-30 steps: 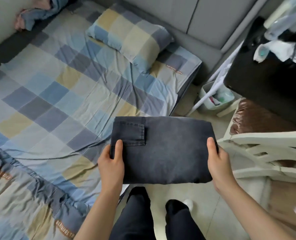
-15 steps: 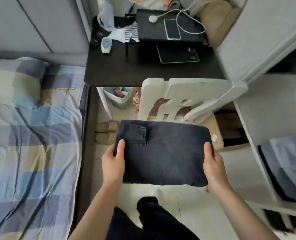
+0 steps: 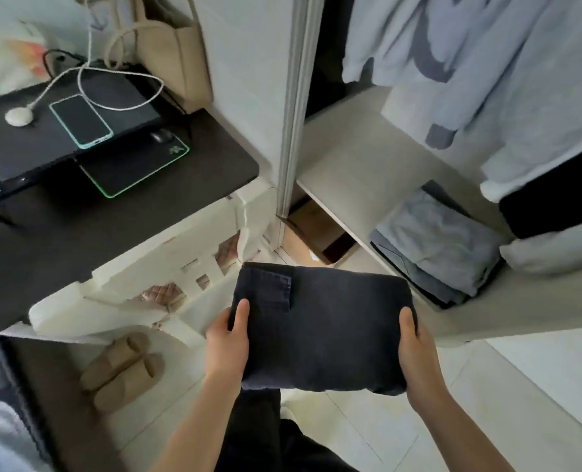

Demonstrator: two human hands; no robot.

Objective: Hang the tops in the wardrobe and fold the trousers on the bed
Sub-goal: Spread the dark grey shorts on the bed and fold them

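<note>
Head view: both hands carry the folded trousers (image 3: 323, 327) in the air before the open wardrobe (image 3: 357, 172), left hand (image 3: 226, 345) and right hand (image 3: 415, 356) gripping opposite edges. Soft, fairly heavy denim; support beneath keeps folds together.

Folded trousers (image 3: 320, 325): charcoal black; hanging tops (image 3: 487, 63): pale blue; desk (image 3: 119, 219): black; slippers (image 3: 122, 369): tan; chair (image 3: 146, 287): cream; mouse pad (image 3: 136, 172): black, green-edged
</note>
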